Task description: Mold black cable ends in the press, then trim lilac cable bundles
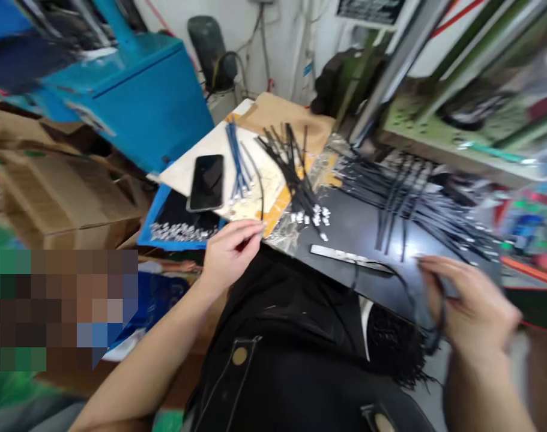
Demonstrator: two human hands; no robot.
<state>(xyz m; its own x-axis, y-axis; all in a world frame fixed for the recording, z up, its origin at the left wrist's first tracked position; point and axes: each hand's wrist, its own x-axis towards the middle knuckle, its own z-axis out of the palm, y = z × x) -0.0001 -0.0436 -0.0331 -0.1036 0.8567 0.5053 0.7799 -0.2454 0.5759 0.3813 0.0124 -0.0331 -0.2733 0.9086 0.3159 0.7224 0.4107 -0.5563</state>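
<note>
My left hand (235, 252) is closed in a pinch on the lower end of a thin black cord (260, 186), which curves up over the board. At the right, my right hand (471, 306) is slightly blurred, fingers closed on a looping black cord (441, 324). A white strip (336, 253) lies at the near table edge between my hands. Beyond it sits a bundle of black cords (295, 180) with white ends. More black cords (390, 192) spread over the dark tabletop. Blue cords (238, 162) rest beside a phone (206, 183).
A blue tray (149, 225) with small white pieces stands left of the board. Cardboard boxes (66, 192) and a blue cabinet (151, 102) are farther left. A green machine (417, 120) borders the table's back right. Dark stringy material (394, 345) hangs below the table edge.
</note>
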